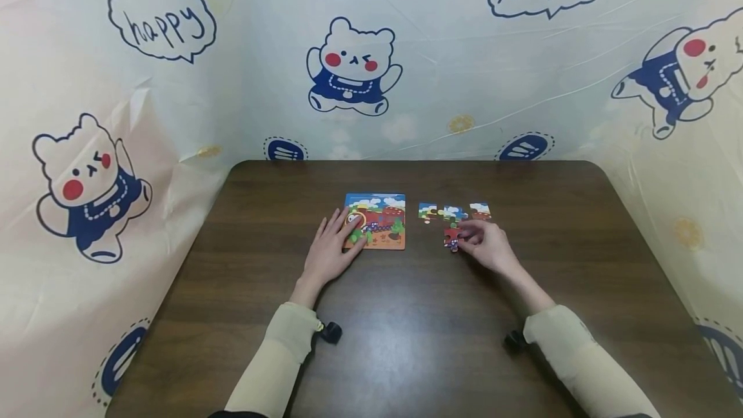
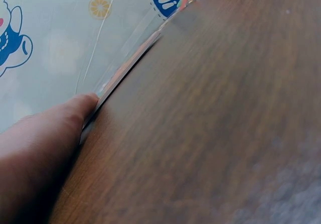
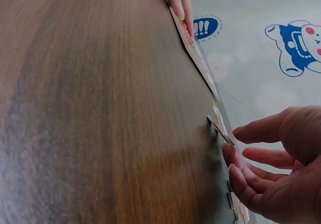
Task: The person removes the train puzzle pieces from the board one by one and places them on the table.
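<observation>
Your left hand lies with fingers spread on the left of a picture board, toward the far edge of the desk. To its right, your right hand pinches a puzzle piece, tilted, long axis running far to near, tab toward the near edge; other pieces lie just beyond.

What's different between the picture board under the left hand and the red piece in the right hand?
The picture board is much larger than the red piece. The picture board has straight sides, while the red piece has a knobbed outline. The picture board lies on the table under the left hand; the red piece is tilted, pinched by the right hand. Both carry colourful printing.
</observation>
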Motion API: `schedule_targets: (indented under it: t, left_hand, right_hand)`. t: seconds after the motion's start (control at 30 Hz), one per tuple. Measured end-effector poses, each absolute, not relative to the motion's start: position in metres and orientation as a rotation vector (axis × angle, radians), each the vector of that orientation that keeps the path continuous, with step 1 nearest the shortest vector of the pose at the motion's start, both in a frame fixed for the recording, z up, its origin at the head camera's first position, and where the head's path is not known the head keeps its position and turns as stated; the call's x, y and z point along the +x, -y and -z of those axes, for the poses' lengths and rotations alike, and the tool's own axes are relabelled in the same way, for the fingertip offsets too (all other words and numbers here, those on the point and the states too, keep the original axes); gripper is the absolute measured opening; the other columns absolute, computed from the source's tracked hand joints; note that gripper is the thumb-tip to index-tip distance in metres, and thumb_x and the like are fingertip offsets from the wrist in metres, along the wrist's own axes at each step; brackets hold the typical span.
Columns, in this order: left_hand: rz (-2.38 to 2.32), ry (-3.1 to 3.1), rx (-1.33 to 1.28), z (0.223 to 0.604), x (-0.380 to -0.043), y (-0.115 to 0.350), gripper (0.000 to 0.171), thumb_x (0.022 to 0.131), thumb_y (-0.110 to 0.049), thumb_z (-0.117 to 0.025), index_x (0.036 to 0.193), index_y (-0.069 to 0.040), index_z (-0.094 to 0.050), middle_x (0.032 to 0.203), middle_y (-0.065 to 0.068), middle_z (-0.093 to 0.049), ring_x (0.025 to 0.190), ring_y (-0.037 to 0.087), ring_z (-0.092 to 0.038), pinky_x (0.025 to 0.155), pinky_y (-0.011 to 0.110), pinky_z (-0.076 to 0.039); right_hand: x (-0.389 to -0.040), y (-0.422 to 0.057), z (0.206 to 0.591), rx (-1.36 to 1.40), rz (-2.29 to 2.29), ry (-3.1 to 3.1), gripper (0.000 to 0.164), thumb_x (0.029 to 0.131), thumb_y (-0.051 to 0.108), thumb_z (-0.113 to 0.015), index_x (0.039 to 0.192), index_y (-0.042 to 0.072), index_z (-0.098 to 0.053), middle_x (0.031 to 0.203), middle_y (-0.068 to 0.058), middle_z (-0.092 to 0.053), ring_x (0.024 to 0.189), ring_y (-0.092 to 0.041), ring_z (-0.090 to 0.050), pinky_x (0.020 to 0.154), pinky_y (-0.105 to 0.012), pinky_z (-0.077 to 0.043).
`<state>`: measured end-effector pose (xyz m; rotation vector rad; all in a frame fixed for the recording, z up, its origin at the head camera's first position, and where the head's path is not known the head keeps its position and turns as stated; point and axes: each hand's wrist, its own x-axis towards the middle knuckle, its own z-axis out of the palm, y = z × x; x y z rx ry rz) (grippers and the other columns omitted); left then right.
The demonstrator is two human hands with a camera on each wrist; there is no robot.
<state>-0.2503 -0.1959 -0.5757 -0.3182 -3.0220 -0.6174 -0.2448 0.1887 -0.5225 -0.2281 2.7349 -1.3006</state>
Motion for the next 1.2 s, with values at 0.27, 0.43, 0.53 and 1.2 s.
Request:
schedule_targets:
  t: [0.27, 0.43, 0.53, 1.2]
  left_hand:
    - [0.625, 3.022, -0.317, 0.5753, -0.2499, 0.1954, 0.073, 0.108, -0.066, -0.055, 0.168, -0.027, -0.047, 0.184, 0.006, -0.029, 0.174, 0.031, -0.02, 0.143, 0.056, -0.013]
    - [0.619, 3.024, -0.316, 0.5757, -0.25, 0.1955, 0.073, 0.108, -0.067, -0.055, 0.169, -0.027, -0.047, 0.184, 0.005, -0.029, 0.174, 0.03, -0.02, 0.143, 0.055, -0.013]
    - [0.615, 3.026, -0.316, 0.5758, -0.2502, 0.1952, 0.072, 0.108, -0.066, -0.055, 0.169, -0.027, -0.047, 0.184, 0.006, -0.029, 0.174, 0.031, -0.02, 0.143, 0.056, -0.014]
    - [0.721, 2.989, -0.29, 0.5744, -0.2471, 0.1965, 0.083, 0.11, -0.061, -0.055, 0.174, -0.014, -0.032, 0.183, 0.008, -0.03, 0.173, 0.028, -0.024, 0.143, 0.053, -0.013]
  right_hand:
    - [-0.2421, -0.1907, 0.5208, -0.195, 1.3, -2.762, 0.033, 0.1, 0.006, -0.079, 0.13, -0.006, -0.074, 0.114, -0.027, -0.079, 0.093, -0.031, -0.078, 0.079, -0.025, -0.06]
    - [-0.2418, -0.1904, 0.5197, -0.204, 1.307, -2.772, 0.03, 0.101, 0.004, -0.077, 0.129, -0.006, -0.074, 0.111, -0.025, -0.079, 0.092, -0.031, -0.078, 0.079, -0.025, -0.061]
    - [-0.243, -0.1897, 0.5195, -0.219, 1.325, -2.767, 0.031, 0.101, 0.005, -0.076, 0.13, -0.007, -0.072, 0.111, -0.026, -0.08, 0.095, -0.033, -0.079, 0.08, -0.023, -0.062]
    - [-0.2458, -0.1809, 0.5235, -0.248, 1.392, -2.735, 0.035, 0.102, 0.004, -0.075, 0.135, -0.007, -0.069, 0.117, -0.027, -0.078, 0.104, -0.037, -0.077, 0.096, -0.049, -0.066]
